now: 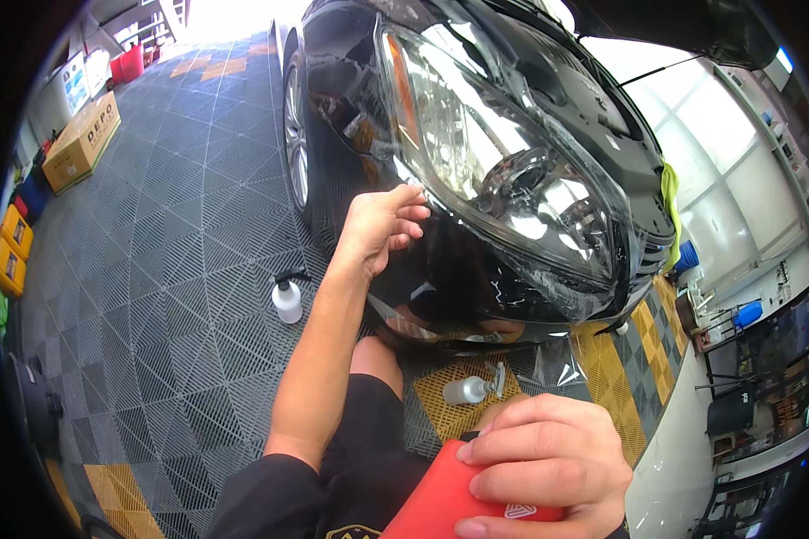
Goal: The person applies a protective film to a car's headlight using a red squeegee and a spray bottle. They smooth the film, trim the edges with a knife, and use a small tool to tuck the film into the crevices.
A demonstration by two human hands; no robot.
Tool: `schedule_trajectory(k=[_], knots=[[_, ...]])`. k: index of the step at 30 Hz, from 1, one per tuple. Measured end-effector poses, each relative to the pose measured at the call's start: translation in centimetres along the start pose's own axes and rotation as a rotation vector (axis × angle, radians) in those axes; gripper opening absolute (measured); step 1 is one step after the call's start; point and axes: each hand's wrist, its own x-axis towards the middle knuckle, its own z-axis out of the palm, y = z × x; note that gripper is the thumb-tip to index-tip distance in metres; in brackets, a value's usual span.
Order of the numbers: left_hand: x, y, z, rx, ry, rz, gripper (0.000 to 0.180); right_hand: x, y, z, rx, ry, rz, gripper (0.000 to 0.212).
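Note:
Beside the lower left edge of a car headlight [476, 144], my left hand [386, 225] is closed, with thumb and forefinger pinched together. What sits between those fingertips is too small to tell. Wrinkled clear film [548, 274] lies over the black bumper [449, 260] around the lamp and hangs loose below it. Low in front of me, my right hand [548, 463] grips a red tool [427, 499] with a black part at its far end. Most of this tool's shape is hidden by the fingers and the lower picture edge.
One white spray bottle [287, 302] stands on the grey tiled floor [189, 225]; another spray bottle [467, 390] lies on a yellow tile. A cardboard box [83, 144] and yellow cases [13, 251] sit at left. A green cloth [670, 216] hangs at the car's right side.

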Motion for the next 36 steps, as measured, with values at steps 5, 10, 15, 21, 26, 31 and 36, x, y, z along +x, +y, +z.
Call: schedule_trajectory(k=[5,10,15,21,26,31,36], knots=[[1.4,0.0,0.3,0.116,0.054,0.082,0.019,-0.4,0.7,-1.0,-0.136,-0.108,0.153,0.03],[2.0,-1.6,1.0,0.05,0.069,0.136,0.016,-4.1,14.5,-2.3,-0.536,0.049,0.69,0.014],[2.0,-2.1,0.7,0.065,0.047,0.173,0.017,-4.3,18.6,-0.5,-0.867,-0.193,0.668,0.018],[1.4,-1.9,0.7,0.087,0.099,0.193,0.019,-3.9,19.8,1.8,-0.85,-0.359,0.528,0.012],[1.7,-2.0,0.9,0.08,0.092,0.224,0.018,-3.5,20.1,1.3,-0.786,-0.39,0.53,0.011],[1.4,-2.2,0.9,0.092,0.089,0.241,0.021,-2.2,21.4,0.6,-0.821,-0.297,0.549,0.011],[1.6,-2.2,0.9,0.061,0.097,0.26,0.023,-3.2,21.1,3.2,-0.812,-0.467,0.446,0.011]])
